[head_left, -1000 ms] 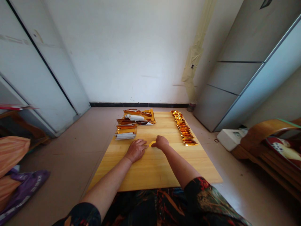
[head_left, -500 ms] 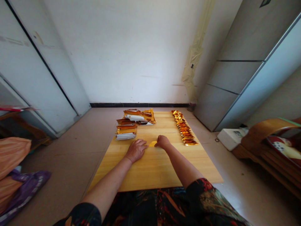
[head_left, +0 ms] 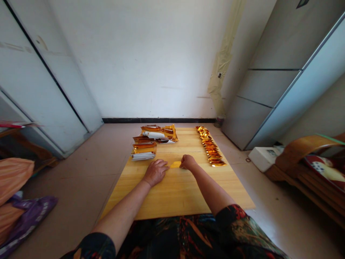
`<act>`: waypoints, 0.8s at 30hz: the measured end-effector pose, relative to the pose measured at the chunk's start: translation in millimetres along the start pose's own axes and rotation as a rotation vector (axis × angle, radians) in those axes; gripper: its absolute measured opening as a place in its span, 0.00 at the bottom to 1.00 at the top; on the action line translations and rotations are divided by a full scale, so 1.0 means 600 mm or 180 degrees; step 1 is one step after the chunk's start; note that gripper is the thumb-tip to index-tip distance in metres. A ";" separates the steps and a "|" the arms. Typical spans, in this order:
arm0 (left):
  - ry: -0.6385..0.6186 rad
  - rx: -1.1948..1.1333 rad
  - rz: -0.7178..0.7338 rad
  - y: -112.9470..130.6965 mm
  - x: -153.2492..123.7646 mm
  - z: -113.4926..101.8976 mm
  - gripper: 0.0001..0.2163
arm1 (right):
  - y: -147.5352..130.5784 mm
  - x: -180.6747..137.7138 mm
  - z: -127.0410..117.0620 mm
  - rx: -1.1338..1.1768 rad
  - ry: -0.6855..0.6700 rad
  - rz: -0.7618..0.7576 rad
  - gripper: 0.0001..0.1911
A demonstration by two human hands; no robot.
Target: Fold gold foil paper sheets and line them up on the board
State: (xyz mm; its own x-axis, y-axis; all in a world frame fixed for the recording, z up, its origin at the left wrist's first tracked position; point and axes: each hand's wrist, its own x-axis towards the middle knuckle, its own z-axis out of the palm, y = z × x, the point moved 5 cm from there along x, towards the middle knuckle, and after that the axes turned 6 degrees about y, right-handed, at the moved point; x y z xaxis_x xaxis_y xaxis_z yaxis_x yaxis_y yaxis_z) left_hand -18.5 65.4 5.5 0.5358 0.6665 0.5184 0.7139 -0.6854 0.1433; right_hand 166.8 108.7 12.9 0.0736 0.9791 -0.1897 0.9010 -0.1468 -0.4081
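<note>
A small flat gold-yellow packet [head_left: 175,164] lies on the wooden table [head_left: 175,194] between my two hands. My left hand [head_left: 156,171] rests flat on the tabletop, fingers stretched out, its fingertips at the packet's left end. At the other end, my right hand [head_left: 188,162] is closed in a pinch on the packet's edge. Fingers partly cover both ends, so its full shape is hidden. Left of the hands sits a stack of gold and white packets [head_left: 144,151]. Shiny gold packets [head_left: 214,151] form an overlapping row along the table's right side.
More gold and white wrappers [head_left: 159,133] lie at the far left of the table. Behind stands a white wall [head_left: 151,72]. A grey refrigerator [head_left: 265,86] is at the right, near a white box [head_left: 261,158] and a wooden seat [head_left: 299,172]. Bags [head_left: 29,219] lie at the left.
My right hand has shifted very slightly to the right along the packet, and a little more of its yellow surface shows. My left hand stays in place.
</note>
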 end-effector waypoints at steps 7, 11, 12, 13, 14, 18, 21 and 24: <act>0.0032 0.0008 0.0054 0.003 0.001 -0.003 0.16 | 0.014 -0.005 -0.013 0.0078 -0.0026 0.0029 0.10; 0.0006 0.0034 0.0056 0.003 0.000 -0.003 0.16 | 0.017 -0.008 -0.014 0.0158 -0.0026 0.0052 0.10; -0.0004 0.0037 0.0057 0.002 0.000 -0.002 0.16 | 0.017 -0.008 -0.014 0.0176 -0.0021 0.0058 0.10; -0.0014 0.0041 0.0054 0.002 0.000 -0.001 0.16 | 0.018 -0.008 -0.014 0.0193 -0.0016 0.0063 0.11; -0.0025 0.0048 0.0047 0.001 0.000 0.000 0.16 | 0.019 -0.007 -0.013 0.0209 -0.0010 0.0070 0.11; -0.0051 0.0083 0.0005 0.001 -0.001 0.001 0.17 | 0.031 -0.006 -0.016 0.0254 0.0028 0.0099 0.11; -0.0044 0.0072 0.0009 0.002 0.000 -0.001 0.17 | 0.043 -0.005 -0.019 0.0287 0.0052 0.0107 0.11; -0.0013 0.0034 0.0008 0.004 0.001 -0.003 0.17 | 0.054 -0.005 -0.020 0.0330 0.0064 0.0115 0.11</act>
State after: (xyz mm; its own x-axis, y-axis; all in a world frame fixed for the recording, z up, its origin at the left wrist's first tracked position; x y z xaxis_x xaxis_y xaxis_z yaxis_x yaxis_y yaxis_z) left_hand -17.5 63.5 7.7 0.5395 0.6660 0.5152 0.7173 -0.6840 0.1330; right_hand 200.7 102.5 11.1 0.1147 0.9754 -0.1884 0.8486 -0.1948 -0.4919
